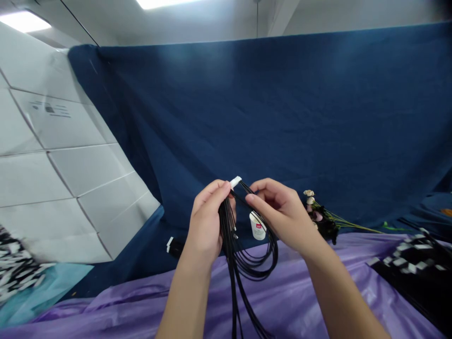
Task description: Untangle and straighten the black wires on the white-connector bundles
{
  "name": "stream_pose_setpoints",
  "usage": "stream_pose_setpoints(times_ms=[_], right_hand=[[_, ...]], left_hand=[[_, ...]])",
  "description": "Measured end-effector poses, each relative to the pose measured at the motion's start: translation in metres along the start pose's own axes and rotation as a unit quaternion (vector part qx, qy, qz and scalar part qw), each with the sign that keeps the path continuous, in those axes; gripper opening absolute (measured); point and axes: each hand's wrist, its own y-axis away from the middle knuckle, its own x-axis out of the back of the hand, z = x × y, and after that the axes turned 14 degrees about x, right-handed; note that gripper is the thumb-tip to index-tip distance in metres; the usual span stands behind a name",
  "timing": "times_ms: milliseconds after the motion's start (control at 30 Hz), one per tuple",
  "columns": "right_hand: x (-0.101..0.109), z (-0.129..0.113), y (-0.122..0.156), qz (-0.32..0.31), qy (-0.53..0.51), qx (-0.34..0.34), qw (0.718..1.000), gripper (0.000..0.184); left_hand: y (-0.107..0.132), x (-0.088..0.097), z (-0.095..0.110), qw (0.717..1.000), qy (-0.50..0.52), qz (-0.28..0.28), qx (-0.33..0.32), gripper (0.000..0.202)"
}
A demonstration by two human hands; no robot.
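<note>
The black wire harness (236, 245) is held in mid-air above the surface (289, 296), at the centre of the view; its white connector (235, 181) sits at the top, just above the fingertips of both hands. The left hand (207, 223) is closed around the gathered wires just below the connector, thumb pressed against the bundle; the right hand (282, 212) is curled narrow, index finger and thumb pinching strands on the right side of the bundle. Below the hands the wires form a hanging loop; the remaining length drops toward the bottom edge.

A purple cloth covers the surface; a white paper cup (258, 226) stands behind the loop; artificial flowers (319, 214) lie to the right; a pile of further harnesses (413, 259) lies at far right. A blue backdrop cloth (282, 108) hangs behind; white cartons (63, 179) are stacked at left.
</note>
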Motion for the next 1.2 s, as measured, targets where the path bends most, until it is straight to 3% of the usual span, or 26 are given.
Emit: stream_pose_setpoints(times_ms=[67, 167, 233, 267, 367, 500, 567, 667, 767, 967, 1200], right_hand=[[-0.003, 0.006, 0.0, 0.038, 0.148, 0.104, 0.983, 0.023], [-0.008, 0.013, 0.002, 0.098, 0.34, 0.233, 0.906, 0.013], [-0.012, 0.013, 0.005, 0.112, 0.404, 0.25, 0.873, 0.021], [-0.014, 0.011, 0.006, 0.103, 0.42, 0.236, 0.87, 0.026], [-0.017, 0.002, 0.008, 0.033, 0.396, 0.134, 0.908, 0.028], [-0.016, -0.01, 0.007, -0.063, 0.2, -0.008, 0.978, 0.033], [-0.013, -0.012, 0.006, -0.091, 0.086, -0.062, 0.99, 0.034], [-0.01, -0.012, 0.006, -0.144, -0.048, -0.129, 0.98, 0.034], [-0.008, -0.011, 0.006, -0.182, -0.067, -0.131, 0.972, 0.038], [-0.007, -0.016, 0.009, -0.186, 0.073, -0.094, 0.975, 0.055], [-0.005, -0.021, 0.009, -0.18, 0.115, -0.079, 0.974, 0.042]], left_hand=[[-0.001, -0.001, 0.0, 1.0, 0.02, 0.013, 0.007, 0.029], [-0.003, -0.002, -0.002, 0.999, 0.039, 0.026, 0.002, 0.031], [-0.004, -0.002, -0.003, 0.998, 0.046, 0.034, -0.009, 0.031], [-0.004, -0.002, -0.004, 0.998, 0.046, 0.039, -0.015, 0.031], [-0.006, -0.001, -0.005, 0.996, 0.032, 0.064, -0.047, 0.03], [-0.009, 0.004, -0.006, 0.99, -0.009, 0.094, -0.103, 0.029], [-0.01, 0.007, -0.007, 0.987, -0.031, 0.103, -0.123, 0.029], [-0.011, 0.008, -0.007, 0.983, -0.048, 0.108, -0.142, 0.029], [-0.01, 0.007, -0.008, 0.984, -0.045, 0.1, -0.137, 0.028], [-0.009, 0.01, -0.005, 0.987, -0.058, 0.072, -0.13, 0.027], [-0.008, 0.015, -0.004, 0.983, -0.124, 0.068, -0.115, 0.031]])
